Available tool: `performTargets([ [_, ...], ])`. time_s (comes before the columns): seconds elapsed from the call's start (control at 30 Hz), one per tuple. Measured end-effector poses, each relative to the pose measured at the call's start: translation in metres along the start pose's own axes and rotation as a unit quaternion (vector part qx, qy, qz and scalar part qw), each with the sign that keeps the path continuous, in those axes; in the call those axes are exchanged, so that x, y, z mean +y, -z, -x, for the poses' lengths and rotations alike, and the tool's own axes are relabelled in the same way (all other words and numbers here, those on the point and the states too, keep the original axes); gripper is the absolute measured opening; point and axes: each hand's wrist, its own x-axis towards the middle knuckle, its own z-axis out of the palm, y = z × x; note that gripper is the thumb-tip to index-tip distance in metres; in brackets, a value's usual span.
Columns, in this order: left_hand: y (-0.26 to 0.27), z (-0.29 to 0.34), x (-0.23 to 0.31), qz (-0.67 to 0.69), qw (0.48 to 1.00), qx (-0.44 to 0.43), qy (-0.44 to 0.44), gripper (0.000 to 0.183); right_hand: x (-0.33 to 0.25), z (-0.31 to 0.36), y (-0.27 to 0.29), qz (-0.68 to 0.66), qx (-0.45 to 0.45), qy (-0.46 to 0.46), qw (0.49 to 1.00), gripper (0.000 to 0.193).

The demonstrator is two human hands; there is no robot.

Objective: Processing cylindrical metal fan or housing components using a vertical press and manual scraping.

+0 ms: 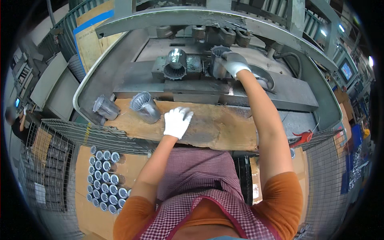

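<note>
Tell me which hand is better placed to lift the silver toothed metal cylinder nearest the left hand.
Probably the left. The white-gloved left hand, apparently empty, is over the brown wooden plank, right beside that cylinder; the white-gloved right hand is farther off, at another grey metal cylinder.

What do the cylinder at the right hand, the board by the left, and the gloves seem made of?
Cylinder at the right hand: grey metal, possibly cast aluminium, given its dull sheen.
Board by the left hand: bare, stained wood, from its brown colour and rough edge.
White gloves: matte, probably knitted fabric, as they hug the hands; the weave is too fine to see.
</note>
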Motion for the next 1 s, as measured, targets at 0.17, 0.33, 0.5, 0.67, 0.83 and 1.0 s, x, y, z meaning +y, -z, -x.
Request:
performTargets([
  [0.17,0.019,-0.052,0.0,0.18,0.965,0.141,0.124,0.034,-0.04,0.07,0.009,-0.035,0.105,0.078,0.991,0.034],
  [0.33,0.019,-0.14,-0.007,0.074,0.965,0.058,0.246,0.066,-0.064,0.146,-0.022,-0.077,0.123,0.125,0.981,0.029],
  [0.5,0.006,-0.171,-0.047,-0.003,0.967,0.161,0.196,0.038,-0.079,0.185,-0.055,-0.116,0.066,0.142,0.981,0.027],
  [0.67,0.071,-0.151,-0.031,-0.014,0.979,0.157,0.132,0.032,-0.06,0.172,-0.026,-0.234,0.054,0.038,0.97,0.055],
  [0.83,0.082,-0.159,0.024,-0.164,0.972,0.114,-0.124,0.024,-0.046,0.106,-0.036,-0.152,0.02,-0.035,0.988,0.058],
  [1.0,0.041,-0.177,0.041,-0.148,0.968,0.074,-0.191,0.025,-0.057,0.051,-0.045,-0.108,-0.047,-0.062,0.991,0.063],
])
